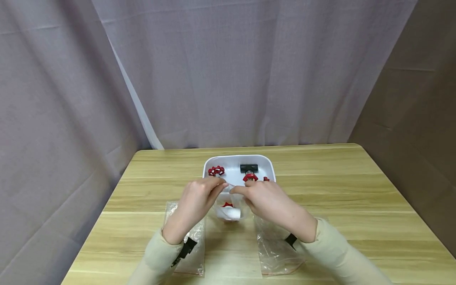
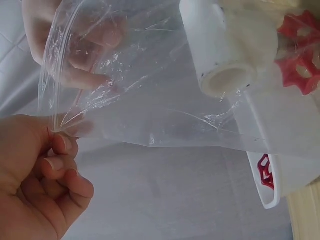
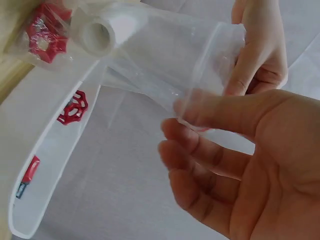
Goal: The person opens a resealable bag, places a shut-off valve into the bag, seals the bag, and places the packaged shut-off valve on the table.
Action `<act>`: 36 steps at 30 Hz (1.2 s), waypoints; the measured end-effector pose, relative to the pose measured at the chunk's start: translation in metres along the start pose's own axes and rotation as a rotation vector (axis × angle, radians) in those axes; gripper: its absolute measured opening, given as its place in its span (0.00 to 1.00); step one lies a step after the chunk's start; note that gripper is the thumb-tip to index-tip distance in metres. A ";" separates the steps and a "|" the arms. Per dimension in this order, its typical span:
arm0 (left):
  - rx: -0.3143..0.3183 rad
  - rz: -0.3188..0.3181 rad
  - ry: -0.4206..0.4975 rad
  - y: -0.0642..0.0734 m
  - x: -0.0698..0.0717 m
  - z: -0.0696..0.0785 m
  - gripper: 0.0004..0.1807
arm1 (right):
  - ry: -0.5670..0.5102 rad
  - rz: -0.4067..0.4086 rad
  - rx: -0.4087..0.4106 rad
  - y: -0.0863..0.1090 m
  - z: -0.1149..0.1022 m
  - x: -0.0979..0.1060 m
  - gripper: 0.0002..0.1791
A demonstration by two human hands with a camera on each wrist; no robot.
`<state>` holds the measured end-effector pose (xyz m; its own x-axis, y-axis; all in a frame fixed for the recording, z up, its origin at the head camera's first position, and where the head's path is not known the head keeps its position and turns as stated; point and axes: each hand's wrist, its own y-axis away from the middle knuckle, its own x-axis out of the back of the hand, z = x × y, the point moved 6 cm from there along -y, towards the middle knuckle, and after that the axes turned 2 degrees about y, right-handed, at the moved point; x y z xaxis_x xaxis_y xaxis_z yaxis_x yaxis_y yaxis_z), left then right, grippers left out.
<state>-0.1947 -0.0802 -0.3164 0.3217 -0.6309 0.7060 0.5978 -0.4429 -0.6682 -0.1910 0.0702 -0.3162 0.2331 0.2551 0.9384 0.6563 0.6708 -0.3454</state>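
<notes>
Clear zip bag [image 2: 150,117] hangs in front of the near side of the white tray [image 1: 235,160], and inside it I can make out a white pipe fitting [image 1: 229,214] with a red star-shaped handle [image 2: 300,70]. By my reading, putting that fitting into the bag is done, and closing the mouth is the step in hand; I cannot tell how much of the seal has caught.

On the left hand [image 1: 194,198] I have a narrow pinch, thumb and forefinger holding one corner of the bag's mouth. On the right hand [image 1: 265,196] the thumb and forefinger grip the mouth's other end, with the remaining fingers loosely bent.

I would count the loose pieces in the tray as left to do: a dark red handwheel [image 1: 216,171] on the left, a black fitting [image 1: 249,168] right of centre, and a red part [image 1: 266,179] at far right. Nearer me on the desk [image 1: 338,190] lie a left plastic bag [image 1: 194,249] and a right plastic bag [image 1: 276,255], contents unclear.
</notes>
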 end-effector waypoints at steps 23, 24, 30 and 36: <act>0.172 -0.194 0.130 0.019 -0.001 -0.018 0.09 | -0.206 0.109 -0.137 0.017 0.029 -0.015 0.13; 0.173 -0.195 0.137 0.020 -0.001 -0.018 0.09 | -0.211 0.113 -0.136 0.017 0.030 -0.015 0.13; 0.173 -0.185 0.155 0.023 0.000 -0.020 0.07 | -0.227 0.128 -0.123 0.021 0.032 -0.016 0.14; 0.174 -0.166 0.142 0.022 0.000 -0.017 0.05 | -0.227 0.134 -0.112 0.022 0.032 -0.015 0.14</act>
<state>-0.1938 -0.1009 -0.3350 0.1096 -0.6472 0.7544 0.7548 -0.4396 -0.4869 -0.2024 0.1034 -0.3381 0.1649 0.4947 0.8533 0.7085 0.5424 -0.4514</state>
